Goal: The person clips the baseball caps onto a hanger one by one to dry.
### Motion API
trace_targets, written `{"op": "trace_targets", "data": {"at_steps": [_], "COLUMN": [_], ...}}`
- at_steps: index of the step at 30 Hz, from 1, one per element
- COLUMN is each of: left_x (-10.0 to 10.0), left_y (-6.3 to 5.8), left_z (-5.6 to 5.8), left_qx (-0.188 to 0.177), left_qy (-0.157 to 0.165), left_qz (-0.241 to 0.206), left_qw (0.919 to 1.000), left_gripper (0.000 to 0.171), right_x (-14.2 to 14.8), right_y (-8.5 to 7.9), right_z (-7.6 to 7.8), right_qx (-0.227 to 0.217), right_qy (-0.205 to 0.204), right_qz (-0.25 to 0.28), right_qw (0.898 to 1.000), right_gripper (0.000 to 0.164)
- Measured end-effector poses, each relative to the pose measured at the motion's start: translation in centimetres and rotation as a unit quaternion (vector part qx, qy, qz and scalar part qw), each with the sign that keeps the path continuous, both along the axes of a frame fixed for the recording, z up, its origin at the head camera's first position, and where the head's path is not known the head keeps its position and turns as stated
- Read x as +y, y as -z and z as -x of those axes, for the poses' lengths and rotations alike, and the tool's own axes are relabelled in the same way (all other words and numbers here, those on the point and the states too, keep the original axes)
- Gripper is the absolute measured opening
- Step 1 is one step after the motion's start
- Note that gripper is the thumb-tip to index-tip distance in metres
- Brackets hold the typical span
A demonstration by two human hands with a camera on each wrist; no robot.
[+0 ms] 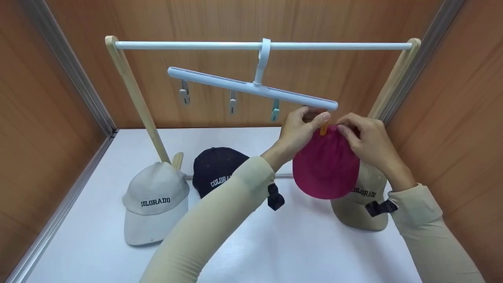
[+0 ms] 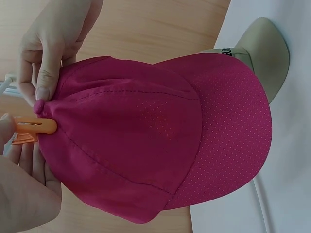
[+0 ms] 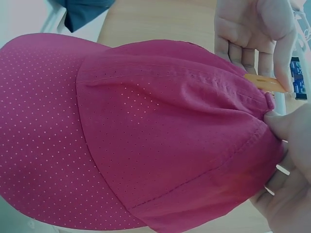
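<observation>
A magenta cap [image 1: 326, 167] with a dotted brim hangs brim-down below the right end of a pale blue hanger [image 1: 220, 81]. My left hand [image 1: 295, 131] pinches an orange clip [image 2: 36, 126], whose jaws sit over the top of the cap's crown, next to its button [image 2: 39, 107]. In the right wrist view the left thumb presses the clip's outer end. My right hand [image 1: 367, 137] pinches the crown fabric just beside the clip, thumb in front and fingers behind. The hanger tilts down toward the hands, its hook [image 1: 263, 61] over a white rail [image 1: 188, 45].
Three more clips dangle from the hanger: two grey, one teal [image 1: 275, 111]. On the white table [image 1: 251, 251] rest a light grey cap [image 1: 157, 196] at left, a dark navy cap [image 1: 216, 169] behind the left forearm, and a khaki cap [image 1: 365, 204] behind the magenta one. Wooden walls surround the table.
</observation>
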State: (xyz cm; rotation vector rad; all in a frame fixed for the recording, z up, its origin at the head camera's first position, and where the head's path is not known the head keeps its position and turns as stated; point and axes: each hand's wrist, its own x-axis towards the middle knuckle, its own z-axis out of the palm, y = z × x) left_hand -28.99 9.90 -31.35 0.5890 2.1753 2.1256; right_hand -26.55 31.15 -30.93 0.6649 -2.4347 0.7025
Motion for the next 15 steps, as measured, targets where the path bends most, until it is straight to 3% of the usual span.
{"op": "trace_targets", "data": {"at_steps": [15], "left_x": [-0.34], "left_y": [0.85], "left_z": [0.22], "left_qx": [-0.004], "left_qy": [-0.025], "left_qz": [0.026], "left_qw": [0.9993], "left_gripper": [0.041], "right_x": [-0.03], "right_y": [1.01], "right_z": [0.52], "right_qx": [-0.069], "right_qy": [0.004], "right_qz": [0.013], "right_qw": [0.998], "right_gripper": [0.017]}}
